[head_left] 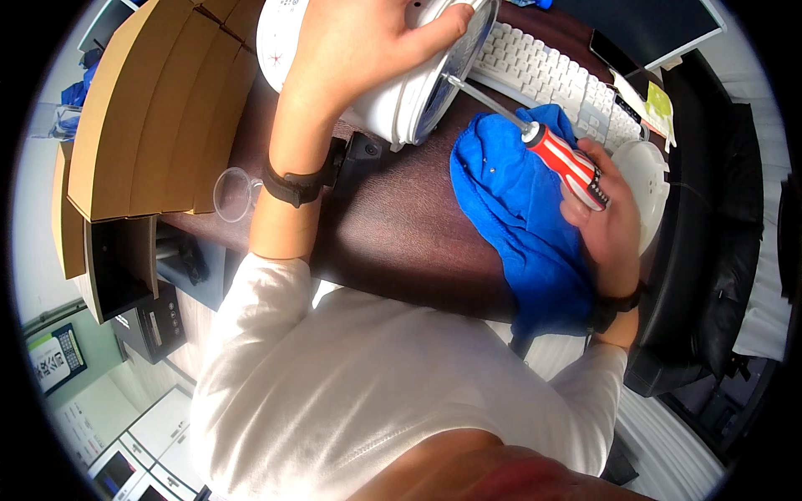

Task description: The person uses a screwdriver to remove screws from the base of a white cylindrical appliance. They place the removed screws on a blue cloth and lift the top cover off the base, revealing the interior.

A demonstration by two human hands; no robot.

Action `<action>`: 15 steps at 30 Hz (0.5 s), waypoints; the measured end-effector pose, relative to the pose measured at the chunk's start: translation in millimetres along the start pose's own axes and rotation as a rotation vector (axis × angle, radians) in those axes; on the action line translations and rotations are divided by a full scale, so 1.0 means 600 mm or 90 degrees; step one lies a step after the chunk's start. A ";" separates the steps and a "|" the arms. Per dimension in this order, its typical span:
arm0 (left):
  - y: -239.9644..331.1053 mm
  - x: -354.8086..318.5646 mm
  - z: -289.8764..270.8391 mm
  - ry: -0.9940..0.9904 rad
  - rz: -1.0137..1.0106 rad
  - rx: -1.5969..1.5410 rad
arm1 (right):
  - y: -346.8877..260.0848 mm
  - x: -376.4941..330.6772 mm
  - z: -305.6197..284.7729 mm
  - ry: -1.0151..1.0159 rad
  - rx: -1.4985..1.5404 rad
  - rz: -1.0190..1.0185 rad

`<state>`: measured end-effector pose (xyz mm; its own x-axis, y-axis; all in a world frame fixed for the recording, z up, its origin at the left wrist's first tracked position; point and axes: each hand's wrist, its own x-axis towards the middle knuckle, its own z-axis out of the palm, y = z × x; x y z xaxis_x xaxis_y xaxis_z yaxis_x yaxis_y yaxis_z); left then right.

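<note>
Right hand's grip (606,204) is curled round the handle of a red-and-white screwdriver (570,167), tip right at the rim of a white round casing (380,113). That casing's tilted over the far part of the bench (393,217), left hand's grip (372,37) spread across it, thumb out. Blue cloth (501,179)'s bunched below the screwdriver, white keyboard (547,79) just beyond.

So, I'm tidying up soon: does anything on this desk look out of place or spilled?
The blue cloth does: it lies crumpled below the screwdriver in the right hand and sags over the near edge of the desk, which looks untidy. I see no spill.
</note>
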<state>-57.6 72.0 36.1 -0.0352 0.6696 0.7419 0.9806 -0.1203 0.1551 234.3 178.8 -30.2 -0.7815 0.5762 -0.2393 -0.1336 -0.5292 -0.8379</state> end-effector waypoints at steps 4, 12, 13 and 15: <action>0.001 0.000 0.001 -0.002 0.000 0.008 | -0.006 0.005 0.006 -0.026 -0.041 0.058; -0.001 0.001 0.001 0.003 0.001 -0.001 | 0.013 0.005 0.017 0.091 -0.154 -0.148; 0.000 0.000 0.001 0.004 0.002 0.001 | 0.011 0.004 0.014 0.046 -0.084 -0.123; 0.001 0.001 0.000 0.004 0.002 0.005 | 0.005 0.001 0.003 -0.043 0.054 -0.073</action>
<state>-57.2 72.4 36.6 -0.0331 0.6651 0.7460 0.9822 -0.1166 0.1475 232.4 176.6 -32.2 -0.7972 0.5938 -0.1090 -0.2727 -0.5153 -0.8125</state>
